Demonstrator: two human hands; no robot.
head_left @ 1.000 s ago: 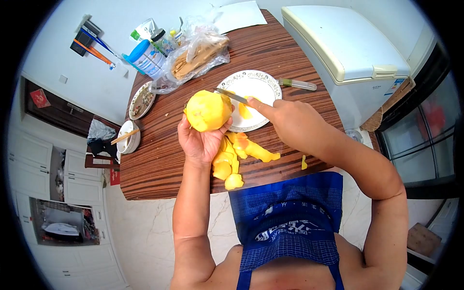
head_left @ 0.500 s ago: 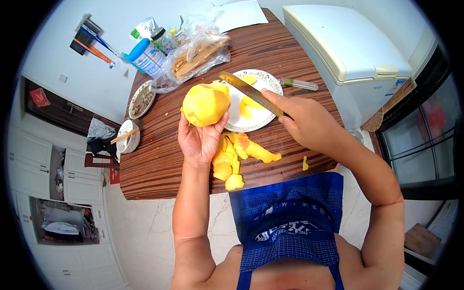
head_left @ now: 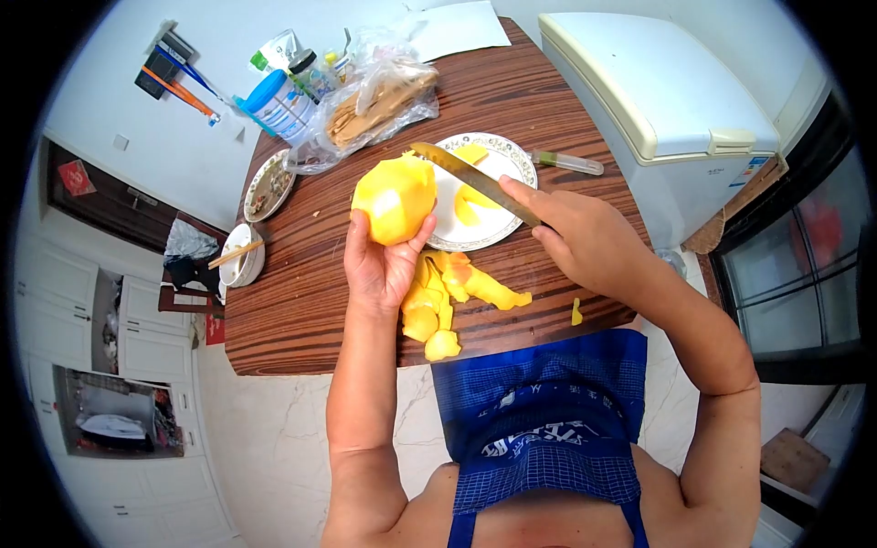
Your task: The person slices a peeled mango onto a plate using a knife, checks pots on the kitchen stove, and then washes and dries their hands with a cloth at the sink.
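Observation:
A large peeled yellow mango (head_left: 395, 203) rests in my left hand (head_left: 382, 274), with the palm under it and the fingers curled round its lower side. My right hand (head_left: 580, 233) grips a knife, its handle mostly hidden in my fist. The knife's blade (head_left: 475, 181) points up and left over the plate, its tip close to the mango's upper right side. Below the blade, a white plate (head_left: 505, 151) with a patterned rim holds a few yellow slices (head_left: 470, 206). Strips of yellow peel (head_left: 434, 297) lie heaped on the table in front of my left hand.
A clear-handled peeler or knife (head_left: 568, 163) lies right of the plate. At the back stand a plastic bag (head_left: 379, 105) of brown sticks and a blue-lidded tub (head_left: 279, 105). On the left are a dish (head_left: 269, 187) and a bowl (head_left: 242, 256) with chopsticks. A white chest freezer (head_left: 658, 91) stands right.
The mango has turned in my left hand and shifted slightly right, showing a different face. The knife stays almost where it was, near the mango's upper right side.

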